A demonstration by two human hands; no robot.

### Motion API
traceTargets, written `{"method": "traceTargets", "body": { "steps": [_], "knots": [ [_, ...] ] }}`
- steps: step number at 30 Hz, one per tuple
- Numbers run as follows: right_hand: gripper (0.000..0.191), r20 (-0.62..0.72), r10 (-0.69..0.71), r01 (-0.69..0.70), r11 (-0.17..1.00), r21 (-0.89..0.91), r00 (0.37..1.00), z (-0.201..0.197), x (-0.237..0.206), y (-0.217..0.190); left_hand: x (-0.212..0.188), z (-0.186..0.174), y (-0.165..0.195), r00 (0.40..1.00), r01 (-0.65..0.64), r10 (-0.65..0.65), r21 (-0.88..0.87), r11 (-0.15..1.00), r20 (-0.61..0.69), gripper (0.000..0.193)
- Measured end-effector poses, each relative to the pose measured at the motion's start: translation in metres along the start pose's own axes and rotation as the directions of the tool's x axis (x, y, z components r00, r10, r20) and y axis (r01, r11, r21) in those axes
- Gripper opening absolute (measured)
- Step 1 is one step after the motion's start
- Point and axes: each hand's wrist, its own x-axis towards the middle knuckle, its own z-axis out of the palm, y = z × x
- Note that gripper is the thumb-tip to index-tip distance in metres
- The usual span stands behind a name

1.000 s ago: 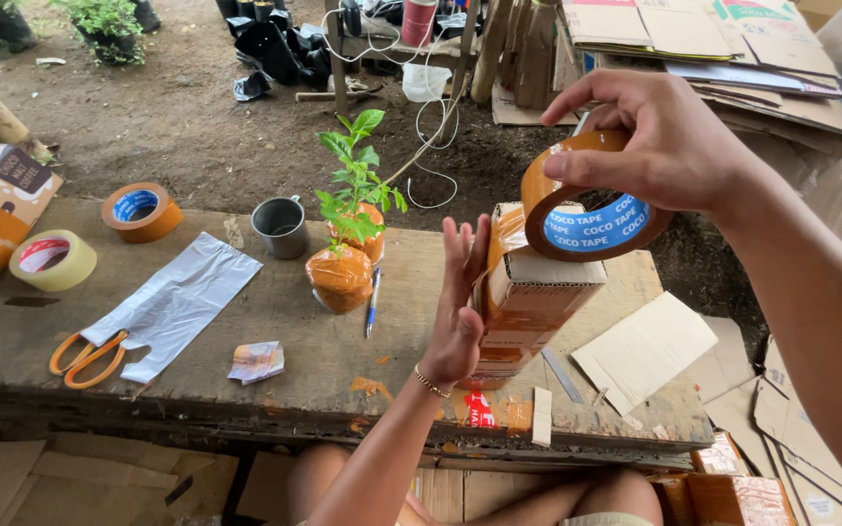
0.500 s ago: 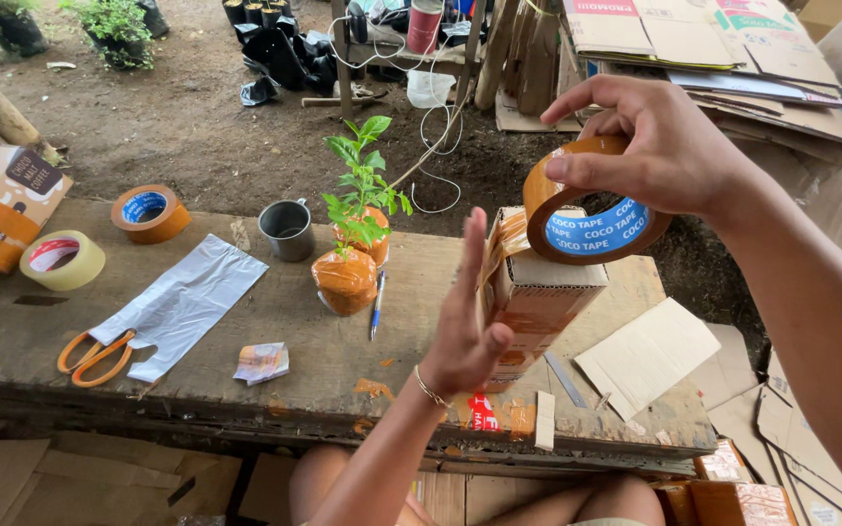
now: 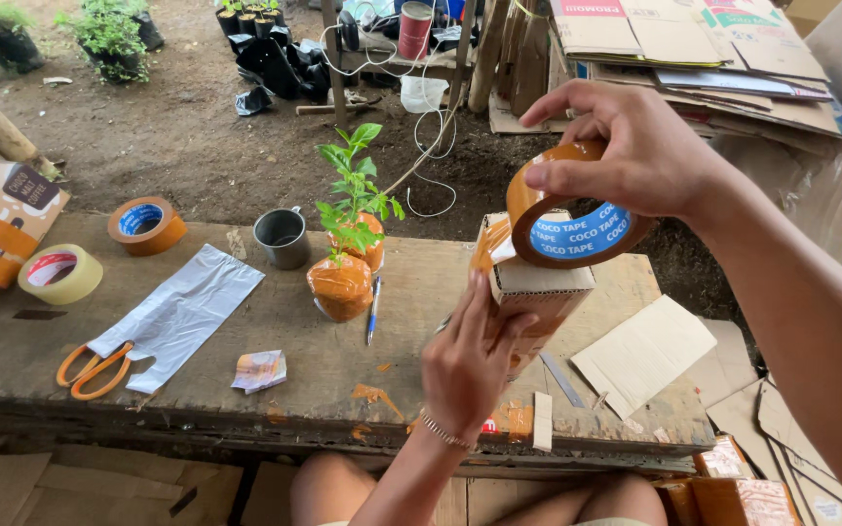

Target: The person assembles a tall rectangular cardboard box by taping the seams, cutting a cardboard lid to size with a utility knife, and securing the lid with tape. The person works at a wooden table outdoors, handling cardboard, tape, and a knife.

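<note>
My right hand (image 3: 635, 156) grips a roll of brown packing tape (image 3: 572, 234) just above and right of a small upright cardboard box (image 3: 533, 287) on the wooden bench (image 3: 246, 390). A strip of tape runs from the roll onto the box's top left corner. My left hand (image 3: 465, 365) presses flat against the near side of the box, fingers up, with a thin bracelet at the wrist. The lower part of the box is hidden behind that hand.
Left of the box stand two small plants with wrapped root balls (image 3: 343, 282), a blue pen (image 3: 373, 309), a metal cup (image 3: 282, 238), a plastic bag (image 3: 182, 312), orange scissors (image 3: 95, 368), and two tape rolls (image 3: 148, 225) (image 3: 60, 275). Flat cardboard pieces (image 3: 643, 351) lie at right.
My left hand has moved from the box's left edge onto its near face and now lies flat there. The right hand with the tape roll has shifted slightly lower, closer to the box top.
</note>
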Motion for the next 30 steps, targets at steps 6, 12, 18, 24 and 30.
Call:
{"method": "traceTargets", "body": {
  "steps": [6,12,18,24,30],
  "knots": [
    [0.058,-0.008,-0.01,0.01,1.0,-0.005,1.0,0.001,0.0,0.003,0.035,-0.035,0.007,0.994,-0.081,0.082,0.016,0.997,-0.073,0.101],
    [0.049,0.006,0.04,-0.04,0.996,0.083,0.999,0.004,0.002,-0.002,0.103,-0.01,0.006,0.946,-0.025,0.168,-0.452,0.892,0.278,0.153],
    [0.041,0.073,0.233,-0.244,0.914,0.323,0.97,-0.005,-0.013,-0.003,0.109,-0.009,-0.008,0.84,0.155,0.198,-0.572,0.805,0.506,0.136],
    [0.036,0.128,0.416,-0.425,0.774,0.47,0.9,0.013,-0.032,-0.003,0.117,-0.017,-0.017,0.769,0.184,0.294,-0.637,0.749,0.568,0.13],
    [0.042,0.13,0.411,-0.429,0.828,0.362,0.902,0.005,-0.049,-0.005,0.106,-0.024,-0.006,0.776,0.073,0.313,-0.571,0.818,0.547,0.124]
  ]
}}
